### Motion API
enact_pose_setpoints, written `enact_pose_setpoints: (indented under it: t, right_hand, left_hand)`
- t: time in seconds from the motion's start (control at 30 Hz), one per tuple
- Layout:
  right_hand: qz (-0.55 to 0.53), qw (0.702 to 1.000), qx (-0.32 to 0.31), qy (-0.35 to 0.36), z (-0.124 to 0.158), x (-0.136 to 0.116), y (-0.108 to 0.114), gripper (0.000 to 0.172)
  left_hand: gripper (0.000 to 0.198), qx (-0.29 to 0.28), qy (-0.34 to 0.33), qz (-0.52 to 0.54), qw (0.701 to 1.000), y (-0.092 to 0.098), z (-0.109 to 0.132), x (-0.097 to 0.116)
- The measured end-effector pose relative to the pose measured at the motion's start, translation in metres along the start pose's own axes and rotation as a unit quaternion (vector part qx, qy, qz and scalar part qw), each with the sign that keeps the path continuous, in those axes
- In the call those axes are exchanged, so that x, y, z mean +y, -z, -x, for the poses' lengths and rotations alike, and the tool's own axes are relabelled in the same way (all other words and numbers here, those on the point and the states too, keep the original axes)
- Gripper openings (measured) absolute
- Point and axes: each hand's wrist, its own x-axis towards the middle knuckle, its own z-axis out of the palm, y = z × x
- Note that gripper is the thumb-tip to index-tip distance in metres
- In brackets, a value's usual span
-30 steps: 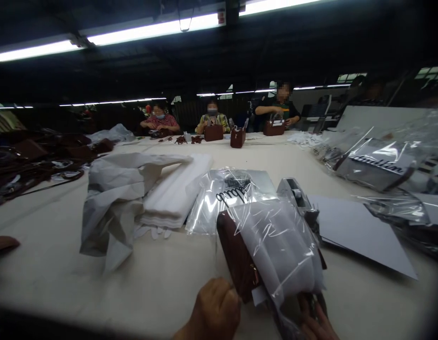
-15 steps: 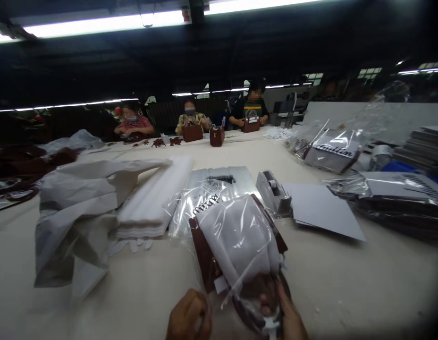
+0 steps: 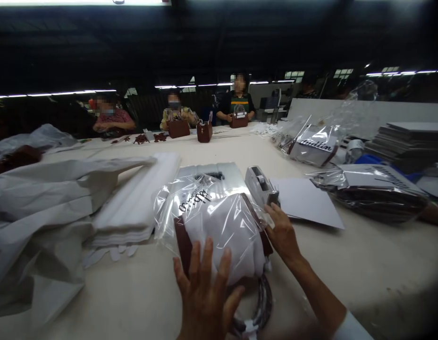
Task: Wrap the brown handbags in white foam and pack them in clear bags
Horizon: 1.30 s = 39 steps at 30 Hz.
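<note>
On the worktop, beside crumpled paper, the left hand lies flat and spread on the bagged handbag. The slick, soft film probably slides, so its firm brown edges suit a grip. The right hand, fingers loosely open, touches the bag's right edge below the tape dispenser.

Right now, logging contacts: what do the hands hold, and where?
Left hand presses flat on the near end of the plastic-wrapped brown handbag. Right hand touches its far right corner by the tape dispenser. No closed grip visible.
</note>
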Motion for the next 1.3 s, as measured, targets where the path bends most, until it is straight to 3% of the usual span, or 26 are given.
enact_pose_setpoints:
  t: [0.07, 0.17, 0.3, 0.37, 0.53, 0.73, 0.83, 0.9, 1.0, 1.07, 1.13, 1.2, 1.3]
  right_hand:
    - [-0.018, 1.000, 0.000, 0.017, -0.014, -0.011, -0.005, 0.029]
    - [-0.042, 0.997, -0.007, 0.060, -0.023, -0.043, 0.007, 0.026]
    - [-0.060, 0.983, -0.018, 0.171, -0.019, -0.077, 0.036, 0.024]
    - [-0.024, 0.978, -0.016, 0.206, -0.011, -0.075, 0.042, 0.023]
    - [0.038, 0.973, -0.011, 0.226, 0.017, -0.038, 0.036, 0.020]
    - [0.030, 0.991, -0.012, 0.130, 0.061, -0.007, 0.026, 0.022]
    - [-0.005, 1.000, -0.009, 0.018, 0.088, -0.007, 0.025, 0.025]
    - [-0.036, 0.995, -0.008, -0.098, 0.104, -0.016, 0.021, 0.029]
    - [-0.091, 0.972, -0.013, -0.218, 0.115, -0.037, 0.008, 0.035]
    - [-0.114, 0.963, -0.016, -0.243, 0.107, -0.051, -0.002, 0.035]
    - [-0.104, 0.969, -0.003, -0.224, 0.085, -0.062, -0.005, 0.032]
    - [-0.057, 0.986, 0.016, -0.157, 0.046, -0.073, 0.002, 0.029]
    - [0.094, 0.995, 0.031, -0.009, -0.031, -0.097, 0.028, 0.028]
  left_hand:
    - [0.067, -0.047, -0.009, -0.022, 0.999, -0.006, -0.017, 0.007]
    - [0.082, -0.112, -0.004, -0.041, 0.993, -0.010, -0.027, 0.000]
    - [0.086, -0.086, 0.008, -0.023, 0.996, -0.004, -0.021, -0.021]
    - [0.076, -0.073, 0.012, -0.026, 0.997, -0.002, -0.017, -0.028]
    - [0.064, -0.134, 0.033, -0.035, 0.990, -0.013, -0.016, -0.036]
    - [0.056, -0.106, -0.014, 0.021, 0.994, -0.021, -0.012, -0.057]
    - [0.068, -0.069, 0.085, 0.092, 0.990, -0.025, 0.000, -0.078]
    - [0.082, -0.086, 0.206, 0.214, 0.951, -0.029, 0.007, -0.094]
    - [0.090, -0.168, 0.318, 0.417, 0.834, -0.032, 0.009, -0.109]
    - [0.088, -0.194, 0.321, 0.470, 0.799, -0.028, 0.002, -0.110]
    - [0.086, -0.186, 0.313, 0.469, 0.804, -0.020, -0.013, -0.105]
    - [0.082, -0.156, 0.321, 0.467, 0.809, -0.009, -0.033, -0.100]
    - [0.072, -0.112, 0.397, 0.487, 0.770, 0.006, -0.067, -0.102]
